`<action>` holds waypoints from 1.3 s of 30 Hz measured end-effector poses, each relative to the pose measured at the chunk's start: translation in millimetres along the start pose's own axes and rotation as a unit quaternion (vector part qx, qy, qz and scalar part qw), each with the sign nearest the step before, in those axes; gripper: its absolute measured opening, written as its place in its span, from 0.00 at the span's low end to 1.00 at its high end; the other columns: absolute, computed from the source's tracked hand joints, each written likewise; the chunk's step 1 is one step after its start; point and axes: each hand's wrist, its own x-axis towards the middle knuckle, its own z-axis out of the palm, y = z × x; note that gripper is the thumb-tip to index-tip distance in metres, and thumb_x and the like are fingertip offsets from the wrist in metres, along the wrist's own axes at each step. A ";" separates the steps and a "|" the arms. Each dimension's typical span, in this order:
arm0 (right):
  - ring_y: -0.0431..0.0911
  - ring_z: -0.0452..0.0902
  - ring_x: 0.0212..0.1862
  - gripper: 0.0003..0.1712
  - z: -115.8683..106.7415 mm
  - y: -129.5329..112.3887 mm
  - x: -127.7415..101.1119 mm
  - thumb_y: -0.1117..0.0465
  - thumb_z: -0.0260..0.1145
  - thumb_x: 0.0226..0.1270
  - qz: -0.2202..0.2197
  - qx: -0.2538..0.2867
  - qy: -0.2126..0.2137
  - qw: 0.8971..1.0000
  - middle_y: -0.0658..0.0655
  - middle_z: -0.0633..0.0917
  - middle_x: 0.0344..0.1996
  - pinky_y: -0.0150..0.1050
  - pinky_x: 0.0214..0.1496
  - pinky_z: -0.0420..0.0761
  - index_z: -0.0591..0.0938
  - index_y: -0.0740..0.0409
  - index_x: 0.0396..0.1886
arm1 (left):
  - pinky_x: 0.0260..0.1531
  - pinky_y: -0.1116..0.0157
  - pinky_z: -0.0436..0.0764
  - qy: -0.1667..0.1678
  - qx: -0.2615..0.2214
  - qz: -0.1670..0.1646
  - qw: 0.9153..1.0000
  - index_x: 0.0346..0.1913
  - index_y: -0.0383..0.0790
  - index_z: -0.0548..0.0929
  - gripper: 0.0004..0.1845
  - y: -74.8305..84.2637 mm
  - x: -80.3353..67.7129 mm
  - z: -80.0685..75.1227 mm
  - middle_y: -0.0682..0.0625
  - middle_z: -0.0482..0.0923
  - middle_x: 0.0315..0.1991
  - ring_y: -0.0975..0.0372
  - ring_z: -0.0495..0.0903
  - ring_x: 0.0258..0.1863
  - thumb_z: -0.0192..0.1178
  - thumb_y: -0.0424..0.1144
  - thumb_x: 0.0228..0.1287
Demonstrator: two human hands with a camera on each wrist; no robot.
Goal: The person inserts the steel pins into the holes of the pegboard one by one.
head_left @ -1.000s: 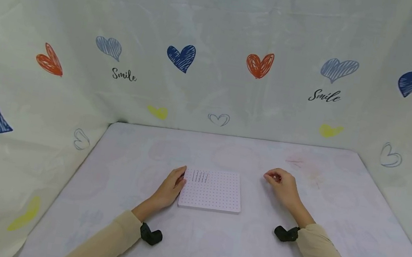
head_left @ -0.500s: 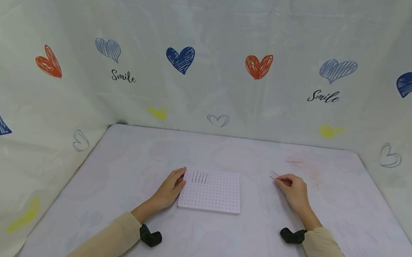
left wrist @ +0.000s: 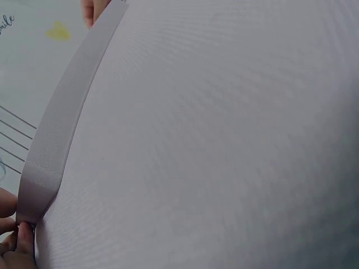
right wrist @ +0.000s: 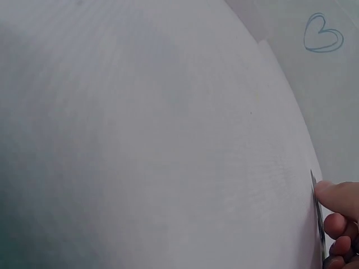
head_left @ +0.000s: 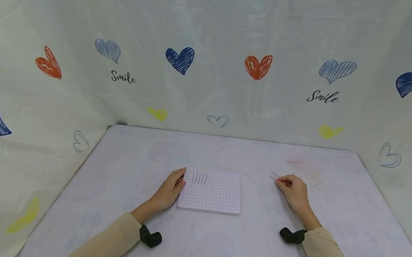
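Observation:
My left hand (head_left: 170,188) grips the left edge of a white perforated pegboard (head_left: 215,201), its thumb and fingers at the board's corner in the left wrist view. Several thin metal pins (head_left: 200,177) stand upright in a row in the board's back left part; the left wrist view shows them as parallel rods (left wrist: 18,130) beyond the board's side (left wrist: 47,162). To the right of the board, my right hand (head_left: 294,193) pinches at the near ends of a few loose metal pins (head_left: 274,175). In the right wrist view, a pin (right wrist: 317,204) runs alongside the thumb (right wrist: 339,196).
Both things are on a pale table (head_left: 195,251). A white curtain (head_left: 221,28) printed with hearts and words hangs behind the table and along its sides. A dark wrist camera (head_left: 150,236) sits at the left cuff, another wrist camera (head_left: 291,235) at the right.
My right hand has drawn back to the right and slightly nearer, uncovering the loose pins at its fingertips. It has stayed still over the last half second. The left hand and pegboard have not moved.

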 end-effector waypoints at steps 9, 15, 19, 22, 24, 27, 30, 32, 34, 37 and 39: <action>0.45 0.68 0.28 0.05 2.9 2.2 0.0 0.69 0.71 0.62 0.009 -0.008 -0.010 1.000 0.54 0.78 0.23 0.32 0.28 0.67 0.86 0.69 0.34 | 0.70 0.50 0.62 0.000 -0.007 0.001 1.000 0.74 0.25 0.57 0.27 -1.3 -0.4 1.3 0.31 0.57 0.73 0.45 0.59 0.72 0.48 0.29 0.78; 0.45 0.68 0.29 0.06 2.8 1.7 -0.4 0.68 0.72 0.62 0.012 -0.011 -0.012 1.000 0.55 0.78 0.24 0.32 0.29 0.67 0.87 0.69 0.35 | 0.69 0.49 0.62 0.003 -0.002 0.009 1.000 0.74 0.24 0.58 0.27 -2.4 -0.7 2.1 0.31 0.58 0.72 0.44 0.59 0.72 0.48 0.29 0.77; 0.44 0.68 0.28 0.06 3.8 1.6 0.4 0.68 0.72 0.62 0.012 -0.015 -0.008 1.000 0.54 0.77 0.23 0.32 0.28 0.66 0.87 0.69 0.35 | 0.70 0.50 0.61 0.002 -0.003 0.007 1.000 0.74 0.25 0.57 0.27 -1.3 -0.7 1.6 0.31 0.57 0.73 0.44 0.58 0.73 0.48 0.30 0.78; 0.44 0.68 0.27 0.06 4.6 1.4 1.5 0.68 0.72 0.62 0.012 -0.018 -0.005 1.000 0.54 0.77 0.22 0.33 0.28 0.66 0.86 0.70 0.34 | 0.71 0.51 0.61 0.000 -0.004 -0.001 1.000 0.75 0.26 0.57 0.28 0.0 -0.7 1.2 0.33 0.57 0.74 0.46 0.58 0.74 0.48 0.31 0.78; 0.44 0.67 0.27 0.06 5.3 1.3 2.0 0.69 0.72 0.61 0.012 -0.021 -0.004 1.000 0.53 0.76 0.22 0.33 0.28 0.66 0.86 0.70 0.34 | 0.70 0.51 0.61 0.000 -0.001 -0.001 1.000 0.75 0.26 0.57 0.28 0.2 -0.4 1.2 0.32 0.57 0.73 0.46 0.58 0.73 0.48 0.31 0.78; 0.45 0.67 0.27 0.05 6.4 0.5 2.4 0.70 0.72 0.62 0.012 -0.022 -0.005 1.000 0.53 0.74 0.21 0.34 0.29 0.65 0.85 0.71 0.33 | 0.70 0.49 0.61 0.003 0.003 0.005 1.000 0.74 0.25 0.58 0.27 -0.5 0.0 1.1 0.31 0.57 0.73 0.44 0.58 0.73 0.48 0.31 0.78; 0.46 0.66 0.27 0.05 8.1 -1.6 2.6 0.70 0.69 0.64 0.007 -0.022 -0.016 1.000 0.54 0.73 0.21 0.35 0.28 0.65 0.83 0.72 0.32 | 0.70 0.49 0.61 0.003 0.006 0.008 1.000 0.74 0.25 0.58 0.27 -1.9 0.2 0.9 0.31 0.58 0.73 0.44 0.58 0.73 0.48 0.31 0.78; 0.47 0.67 0.27 0.05 9.2 -4.3 2.8 0.71 0.68 0.65 0.001 -0.027 -0.025 0.999 0.55 0.73 0.21 0.36 0.29 0.66 0.82 0.72 0.32 | 0.70 0.49 0.61 0.003 0.003 0.010 1.000 0.74 0.25 0.58 0.27 -2.8 0.4 0.7 0.31 0.58 0.73 0.44 0.58 0.73 0.49 0.30 0.78; 0.48 0.68 0.28 0.05 9.7 -6.7 2.9 0.72 0.66 0.67 -0.005 -0.037 -0.037 0.999 0.56 0.74 0.22 0.38 0.30 0.68 0.80 0.72 0.32 | 0.70 0.49 0.61 0.003 0.003 0.010 1.000 0.74 0.25 0.58 0.27 -3.4 0.4 0.4 0.31 0.58 0.73 0.44 0.58 0.73 0.49 0.30 0.77; 0.50 0.69 0.31 0.05 9.4 -9.7 3.1 0.72 0.64 0.68 -0.014 -0.052 -0.046 0.997 0.58 0.74 0.24 0.40 0.32 0.68 0.79 0.72 0.33 | 0.70 0.50 0.61 0.003 0.006 0.005 1.000 0.74 0.25 0.58 0.27 -3.7 0.9 0.0 0.32 0.57 0.73 0.45 0.58 0.73 0.48 0.31 0.78; 0.50 0.69 0.31 0.05 9.0 -10.1 3.0 0.72 0.63 0.68 -0.015 -0.055 -0.046 0.997 0.58 0.74 0.25 0.41 0.33 0.68 0.79 0.72 0.33 | 0.71 0.51 0.60 0.001 0.006 0.001 1.000 0.75 0.26 0.57 0.28 -3.1 1.2 0.1 0.33 0.57 0.73 0.46 0.57 0.74 0.48 0.31 0.78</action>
